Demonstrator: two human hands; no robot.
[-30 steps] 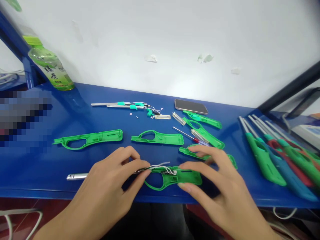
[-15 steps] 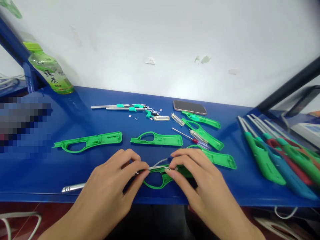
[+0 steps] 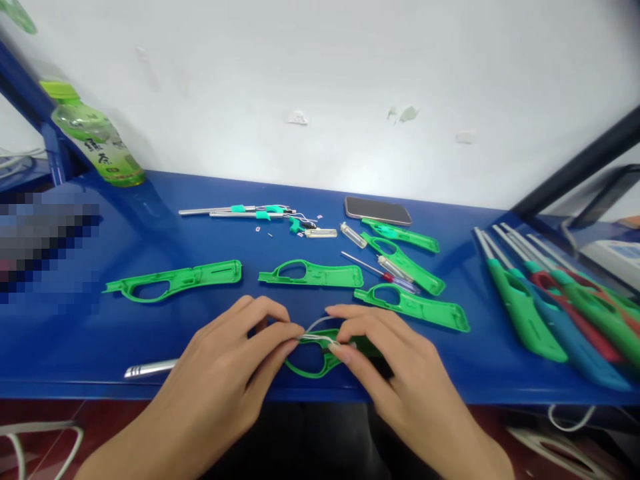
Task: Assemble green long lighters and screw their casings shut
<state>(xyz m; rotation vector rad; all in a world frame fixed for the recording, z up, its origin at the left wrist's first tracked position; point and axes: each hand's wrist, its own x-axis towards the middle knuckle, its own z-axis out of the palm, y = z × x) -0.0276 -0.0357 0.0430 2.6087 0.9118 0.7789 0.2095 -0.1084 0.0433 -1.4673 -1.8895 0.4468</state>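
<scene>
L hand (image 3: 235,367) pinches wht wires (image 3: 317,337) over grn casing (image 3: 329,363); R hand (image 3: 400,360) prob. too.

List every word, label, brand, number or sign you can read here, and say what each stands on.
Nothing reads with certainty.
Bottle label: two large dark Chinese characters, too blurred to read; its finer print is too small.
Small square scraps: faint marks, too small.
White device, far right: blurred blue-and-white panel, nothing legible.
Green lighter casings: no lettering can be made out.
</scene>
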